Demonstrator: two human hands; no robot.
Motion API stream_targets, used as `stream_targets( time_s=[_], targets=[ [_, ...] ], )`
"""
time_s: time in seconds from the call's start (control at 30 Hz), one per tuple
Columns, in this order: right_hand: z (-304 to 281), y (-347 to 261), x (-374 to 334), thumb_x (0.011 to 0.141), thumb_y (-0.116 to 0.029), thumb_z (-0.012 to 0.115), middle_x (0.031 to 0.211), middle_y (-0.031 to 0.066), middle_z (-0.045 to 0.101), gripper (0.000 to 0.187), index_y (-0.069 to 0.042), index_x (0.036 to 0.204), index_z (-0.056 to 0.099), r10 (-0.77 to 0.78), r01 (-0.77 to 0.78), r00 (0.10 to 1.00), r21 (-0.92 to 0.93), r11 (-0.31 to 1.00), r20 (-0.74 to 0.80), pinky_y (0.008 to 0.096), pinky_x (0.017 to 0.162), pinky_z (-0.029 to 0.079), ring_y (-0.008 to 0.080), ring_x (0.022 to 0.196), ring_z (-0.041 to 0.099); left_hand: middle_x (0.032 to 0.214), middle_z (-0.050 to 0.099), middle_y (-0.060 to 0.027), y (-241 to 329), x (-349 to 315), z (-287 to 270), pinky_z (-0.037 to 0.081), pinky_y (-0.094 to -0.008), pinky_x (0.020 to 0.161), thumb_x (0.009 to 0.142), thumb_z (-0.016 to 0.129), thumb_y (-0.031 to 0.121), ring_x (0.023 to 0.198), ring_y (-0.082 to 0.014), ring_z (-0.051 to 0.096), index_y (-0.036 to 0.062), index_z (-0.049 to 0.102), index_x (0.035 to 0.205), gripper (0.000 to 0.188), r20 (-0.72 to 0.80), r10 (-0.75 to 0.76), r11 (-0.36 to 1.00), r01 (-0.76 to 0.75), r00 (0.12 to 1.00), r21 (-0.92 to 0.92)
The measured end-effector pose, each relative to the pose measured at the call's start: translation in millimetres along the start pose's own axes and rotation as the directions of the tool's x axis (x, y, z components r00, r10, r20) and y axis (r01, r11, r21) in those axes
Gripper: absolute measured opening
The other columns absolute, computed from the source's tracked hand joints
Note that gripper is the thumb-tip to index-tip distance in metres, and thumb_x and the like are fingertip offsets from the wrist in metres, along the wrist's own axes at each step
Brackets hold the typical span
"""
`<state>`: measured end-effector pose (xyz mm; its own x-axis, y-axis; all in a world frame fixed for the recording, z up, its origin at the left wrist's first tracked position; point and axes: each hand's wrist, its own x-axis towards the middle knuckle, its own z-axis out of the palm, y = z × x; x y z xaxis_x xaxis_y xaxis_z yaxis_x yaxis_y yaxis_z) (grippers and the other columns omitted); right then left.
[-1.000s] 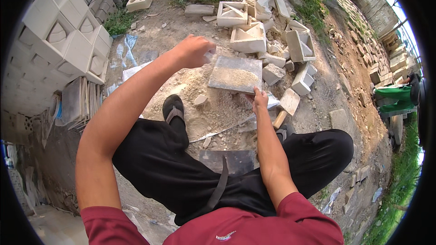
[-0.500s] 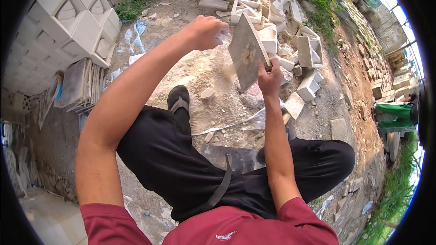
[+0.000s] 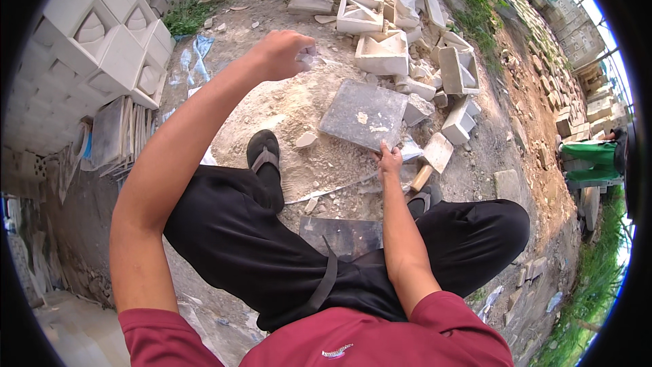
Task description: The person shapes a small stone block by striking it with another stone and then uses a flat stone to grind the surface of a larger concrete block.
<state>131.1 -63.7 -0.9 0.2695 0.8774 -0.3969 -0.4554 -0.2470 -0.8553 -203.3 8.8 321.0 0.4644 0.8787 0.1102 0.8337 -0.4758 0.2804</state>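
Note:
My right hand (image 3: 389,161) grips the near edge of a flat, square grey board (image 3: 350,110), thumb on top. The board's face is turned up, with a few pale crumbs of material on it. To the left of the board and farther off, my left hand (image 3: 286,56) is raised with its fingers curled closed. Something pale shows at its fingertips, too small and hidden to name. A tool with a wooden handle and a flat pale blade (image 3: 438,152) lies just right of my right hand.
Broken pale blocks (image 3: 384,53) are heaped beyond the board. Patterned blocks (image 3: 102,27) are stacked at the left above leaning boards (image 3: 112,132). Another dark board (image 3: 343,236) lies between my legs. Crumbled pale material (image 3: 272,112) covers the ground. A person in green trousers (image 3: 591,162) is far right.
The board has tipped from steeply tilted to nearly flat, face up, as my right hand came lower and nearer. My left hand has drawn away to the left.

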Motion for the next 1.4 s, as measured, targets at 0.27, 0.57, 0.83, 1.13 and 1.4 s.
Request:
stream_targets(
  time_s=[0.27, 0.57, 0.83, 1.13, 1.4],
  targets=[
    [0, -18, 11, 0.091, -0.023, 0.063, 0.097, 0.0181, 0.063, 0.035, 0.007, 0.104, 0.049, 0.365, -0.328, 0.931, -0.466, 0.822, -0.012, 0.0421, 0.072, 0.061, 0.031, 0.077, 0.068, 0.098, 0.067, -0.0142, 22, -3, 7, 0.049, -0.0425, 0.084, 0.078, 0.069, 0.015, 0.098, -0.0328, 0.062, 0.0037, 0.063, 0.098, 0.024, 0.166, 0.071, 0.991, -0.087, 0.984, 0.097],
    [-60, -68, 13, 0.076, -0.034, 0.066, 0.11, 0.0239, 0.054, 0.056, 0.006, 0.111, 0.049, -0.595, -0.306, 0.674, -0.898, 0.315, -0.438, 0.0454, 0.098, 0.042, 0.039, 0.11, 0.05, 0.094, 0.065, -0.0143, 42, 23, 41, 0.048, -0.0424, 0.082, 0.077, 0.065, 0.009, 0.095, -0.0327, 0.062, 0.0044, 0.062, 0.097, 0.02, 0.297, 0.185, 0.983, -0.183, 0.937, -0.035],
    [-105, -64, 15, 0.076, -0.043, 0.07, 0.125, 0.0235, 0.052, 0.071, 0.005, 0.123, 0.047, -0.178, -0.521, 0.772, -0.768, 0.372, -0.61, 0.048, 0.097, 0.043, 0.037, 0.117, 0.052, 0.081, 0.068, -0.0089, 68, 67, 179, 0.051, -0.0321, 0.069, 0.072, 0.077, 0.02, 0.075, -0.0203, 0.065, 0.0047, 0.067, 0.088, 0.025, 0.14, -0.104, 0.903, 0.153, 0.985, -0.401],
    [-116, -62, 27, 0.077, -0.043, 0.071, 0.119, 0.02, 0.062, 0.058, 0.001, 0.113, 0.061, -0.019, -0.48, 0.862, -0.828, 0.292, -0.506, 0.0442, 0.094, 0.047, 0.033, 0.112, 0.059, 0.072, 0.07, -0.0085, 74, 28, 356, 0.049, -0.0284, 0.061, 0.07, 0.081, 0.022, 0.065, -0.0124, 0.064, 0.0005, 0.069, 0.079, 0.026, 0.293, -0.624, 0.296, 0.567, 0.724, -0.769],
    [-177, -30, 52, 0.074, -0.033, 0.071, 0.104, 0.0316, 0.063, 0.063, 0.019, 0.107, 0.058, -0.068, -0.308, 0.9, -0.739, 0.599, -0.431, 0.0397, 0.082, 0.051, 0.0389, 0.097, 0.065, 0.077, 0.07, -0.0118, 82, 88, 366, 0.05, -0.0298, 0.059, 0.078, 0.074, 0.023, 0.064, -0.0148, 0.066, 0.0002, 0.07, 0.083, 0.023, 0.354, -0.533, 0.487, 0.62, 0.769, -0.615]
  ],
)
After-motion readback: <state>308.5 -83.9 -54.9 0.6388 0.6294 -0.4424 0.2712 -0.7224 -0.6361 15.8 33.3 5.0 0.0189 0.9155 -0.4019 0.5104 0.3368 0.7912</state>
